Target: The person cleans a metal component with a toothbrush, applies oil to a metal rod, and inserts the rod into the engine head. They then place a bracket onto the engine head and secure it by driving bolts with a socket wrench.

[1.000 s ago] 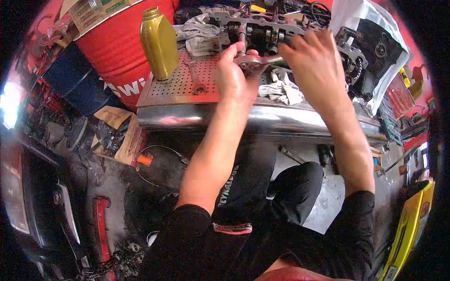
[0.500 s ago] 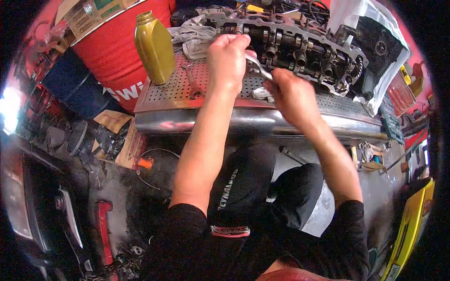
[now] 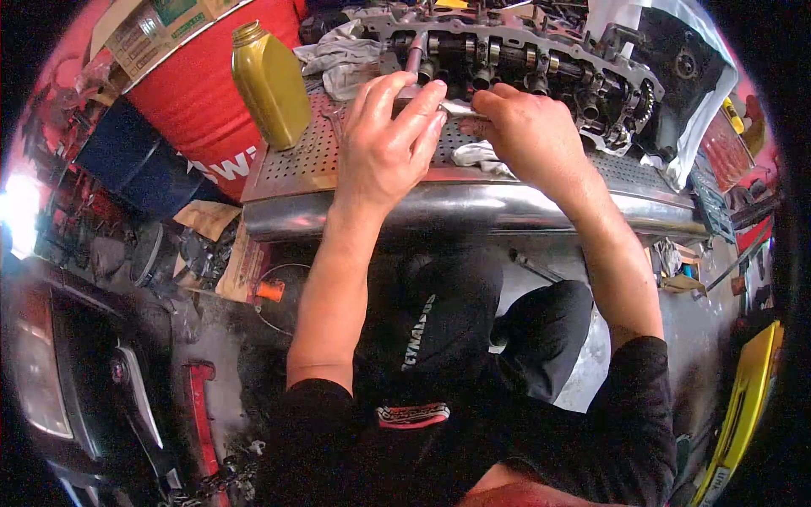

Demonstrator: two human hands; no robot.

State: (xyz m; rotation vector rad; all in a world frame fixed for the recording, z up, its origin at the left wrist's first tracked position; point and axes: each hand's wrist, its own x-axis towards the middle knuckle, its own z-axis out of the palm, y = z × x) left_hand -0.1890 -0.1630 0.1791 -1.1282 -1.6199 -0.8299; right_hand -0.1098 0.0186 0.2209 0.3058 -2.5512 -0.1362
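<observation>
The cylinder head lies across the back of the perforated metal bench, its camshaft and valve gear showing. My right hand is closed around the handle of a silver ratchet wrench, near the front side of the cylinder head. At the other end of this tool is my left hand, fingers spread and bent over it, partly hiding its head. A metal socket extension rises between the left fingertips and the cylinder head. Whether it joins the ratchet is hidden behind my fingers.
A gold oil bottle stands at the bench's left, before a red drum. Grey rags lie beside the cylinder head, a white cloth near the rounded bench edge. A black engine part sits at right.
My left hand has opened from a closed grip and moved slightly left and down. The right hand stays on the ratchet, whose handle now lies more level. The socket extension has come into view.
</observation>
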